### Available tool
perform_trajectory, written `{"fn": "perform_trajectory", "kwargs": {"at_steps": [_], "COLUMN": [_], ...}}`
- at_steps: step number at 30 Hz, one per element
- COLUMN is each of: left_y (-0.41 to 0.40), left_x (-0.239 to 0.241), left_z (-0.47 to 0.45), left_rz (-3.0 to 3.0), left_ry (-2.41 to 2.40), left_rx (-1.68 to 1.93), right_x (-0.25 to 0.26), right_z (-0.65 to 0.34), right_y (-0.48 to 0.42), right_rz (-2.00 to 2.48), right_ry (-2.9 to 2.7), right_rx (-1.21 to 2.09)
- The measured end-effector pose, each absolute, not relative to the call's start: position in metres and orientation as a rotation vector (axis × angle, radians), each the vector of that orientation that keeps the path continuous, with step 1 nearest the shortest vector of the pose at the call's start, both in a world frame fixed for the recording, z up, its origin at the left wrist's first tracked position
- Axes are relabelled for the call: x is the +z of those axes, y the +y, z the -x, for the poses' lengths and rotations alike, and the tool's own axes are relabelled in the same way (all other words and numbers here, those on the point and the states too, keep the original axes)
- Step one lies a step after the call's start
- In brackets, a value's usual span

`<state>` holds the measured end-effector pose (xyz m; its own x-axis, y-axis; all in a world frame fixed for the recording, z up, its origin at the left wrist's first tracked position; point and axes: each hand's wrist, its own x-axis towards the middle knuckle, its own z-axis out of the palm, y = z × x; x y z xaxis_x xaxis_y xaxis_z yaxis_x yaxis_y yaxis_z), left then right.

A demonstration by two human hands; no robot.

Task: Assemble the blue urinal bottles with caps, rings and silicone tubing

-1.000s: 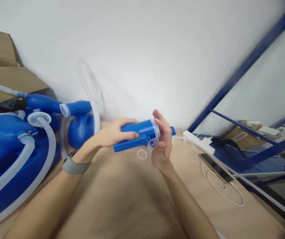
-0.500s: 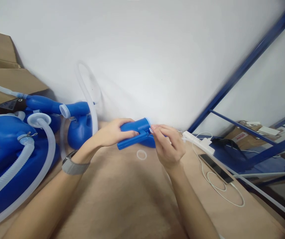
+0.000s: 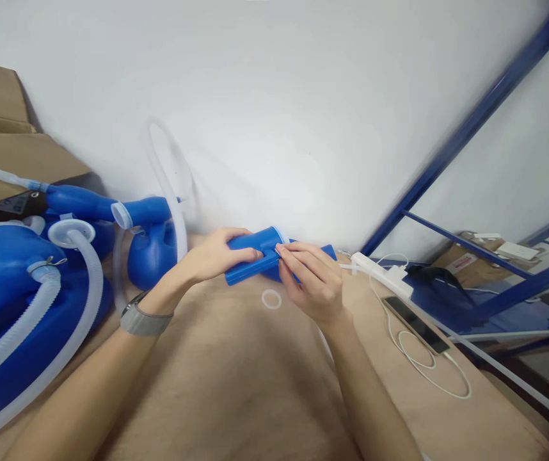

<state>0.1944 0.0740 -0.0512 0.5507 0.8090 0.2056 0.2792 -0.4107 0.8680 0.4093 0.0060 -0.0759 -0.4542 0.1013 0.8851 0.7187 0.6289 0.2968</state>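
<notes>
Lengthwise aslant, blue container [image 3: 259, 241], rim [image 3: 281, 233] rightward, in grip of left hand [image 3: 217, 253], right hand [image 3: 315, 282] closed at rim.

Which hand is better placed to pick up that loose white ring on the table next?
Probably the right hand: it's nearer the ring, with just its fingertips at the end of the blue bottle; the left hand grips the body.

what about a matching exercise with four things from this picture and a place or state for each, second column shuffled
Things:
1. left hand
2. ring
3. phone
4. watch

Places and states:
A. on the table, with a white cable at its end
B. worn, with a grey band
C. gripping a blue container
D. white, lying flat between the forearms

Pairs: 1-C, 2-D, 3-A, 4-B
</notes>
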Motion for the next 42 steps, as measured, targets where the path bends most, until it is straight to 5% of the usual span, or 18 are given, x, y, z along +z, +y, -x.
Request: {"fn": "perform_trajectory", "kwargs": {"at_steps": [30,42], "left_y": [0.065,0.066], "left_x": [-0.047,-0.048], "left_z": [-0.199,-0.196], "left_rz": [-2.033,-2.211], "left_ry": [1.273,1.212], "left_rx": [1.113,1.222], "right_x": [-0.098,-0.080], "right_z": [-0.395,-0.401], "right_y": [0.018,0.010], "right_rz": [0.761,0.913], "right_ry": [-1.864,-1.609], "right_rx": [-0.594,0.242]}}
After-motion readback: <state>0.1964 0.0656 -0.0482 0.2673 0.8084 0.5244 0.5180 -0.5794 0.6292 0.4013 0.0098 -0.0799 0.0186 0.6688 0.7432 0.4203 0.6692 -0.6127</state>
